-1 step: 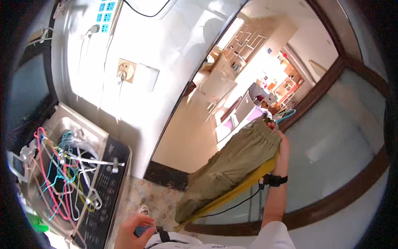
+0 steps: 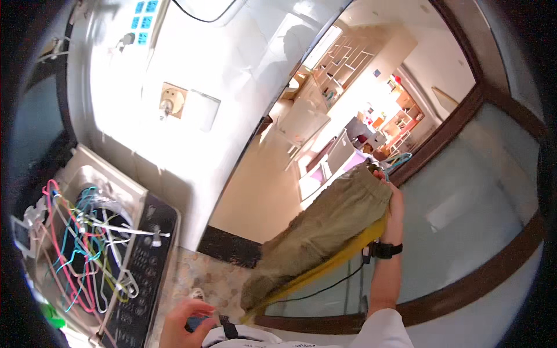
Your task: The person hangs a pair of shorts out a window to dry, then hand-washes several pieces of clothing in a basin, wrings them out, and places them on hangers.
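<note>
Olive-green trousers (image 2: 325,220) hang slantwise from my raised right hand (image 2: 387,181), whose fingers are closed near the elastic waistband. A light-blue hanger (image 2: 400,161) sticks out just beyond those fingers; how the waistband sits on it is hidden. Along the trousers' lower side shows a yellow piece of cloth (image 2: 354,249). Low down at the front, my left hand (image 2: 185,322) has its fingers loosely curved and apart from the thumb, with nothing seen between them. It touches neither the trousers nor the washing machine.
At left, a washing machine (image 2: 136,290) bears a tangle of coloured hangers (image 2: 87,249). A frosted-glass door (image 2: 458,214) with a brown frame stands at right. Ahead, a doorway opens onto a bright room; the white wall (image 2: 232,75) carries sockets. A black cable (image 2: 331,290) runs from my right wristband.
The view has shifted slightly, so the washing machine and wall sit a little further left. My right hand still holds the trousers up, and the left stays low.
</note>
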Tool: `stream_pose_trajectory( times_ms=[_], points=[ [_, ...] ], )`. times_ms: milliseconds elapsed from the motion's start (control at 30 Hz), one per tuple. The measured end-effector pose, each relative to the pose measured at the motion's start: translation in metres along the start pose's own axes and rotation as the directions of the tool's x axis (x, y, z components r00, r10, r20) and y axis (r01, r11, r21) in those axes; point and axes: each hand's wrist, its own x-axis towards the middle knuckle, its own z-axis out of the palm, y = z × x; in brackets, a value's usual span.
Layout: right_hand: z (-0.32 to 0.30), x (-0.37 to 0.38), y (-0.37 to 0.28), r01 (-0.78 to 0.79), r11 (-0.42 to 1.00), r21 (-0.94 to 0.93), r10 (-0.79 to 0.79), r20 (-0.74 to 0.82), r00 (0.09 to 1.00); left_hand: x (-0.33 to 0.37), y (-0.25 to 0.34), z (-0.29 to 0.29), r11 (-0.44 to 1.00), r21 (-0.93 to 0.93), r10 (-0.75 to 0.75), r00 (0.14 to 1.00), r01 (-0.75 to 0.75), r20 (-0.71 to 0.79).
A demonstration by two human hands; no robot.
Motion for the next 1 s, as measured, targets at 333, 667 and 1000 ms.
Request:
stream_pose_trajectory(
  times_ms=[333, 667, 1000],
  points=[
    [0.015, 0.173, -0.046, 0.008, 0.99, -0.142, -0.002, 0.038, 0.999, 0.165, 0.015, 0.05, 0.998, -0.052, -0.032, 0.991, 0.039, 0.128],
    [-0.028, 0.374, -0.005, 0.129, 0.97, -0.207, -0.106, 0.116, 0.987, 0.376, 0.014, 0.175, 0.992, 0.037, -0.127, 0.967, 0.122, 0.222],
    [-0.022, 0.586, 0.053, -0.129, 0.992, -0.004, 0.112, 0.529, 0.841, 0.565, 0.094, 0.266, 0.953, 0.207, -0.23, 0.973, 0.222, 0.014]
  ],
)
